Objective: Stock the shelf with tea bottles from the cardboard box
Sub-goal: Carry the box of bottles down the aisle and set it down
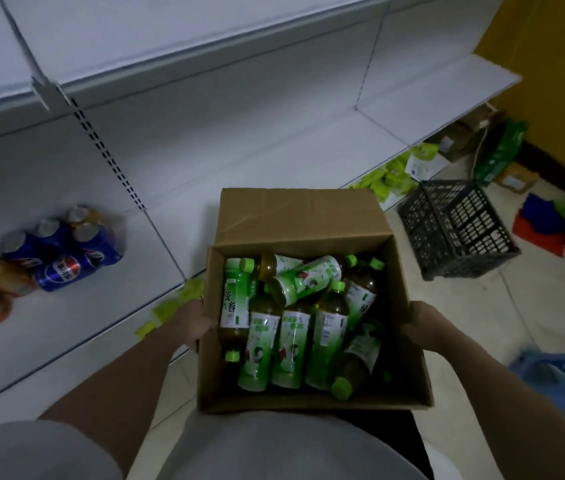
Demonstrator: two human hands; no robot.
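An open cardboard box is held up in front of my body, its far flap raised. Inside lie several green-capped tea bottles with green labels, heaped on their sides. My left hand grips the box's left wall and my right hand grips its right wall; the fingers of both are hidden under or behind the cardboard. The white shelf runs along the left, its board just left of the box.
Blue cola cans and orange cans stand on the shelf at far left. A dark plastic crate sits on the floor right of the box. Green packages lie further along, a blue stool at lower right.
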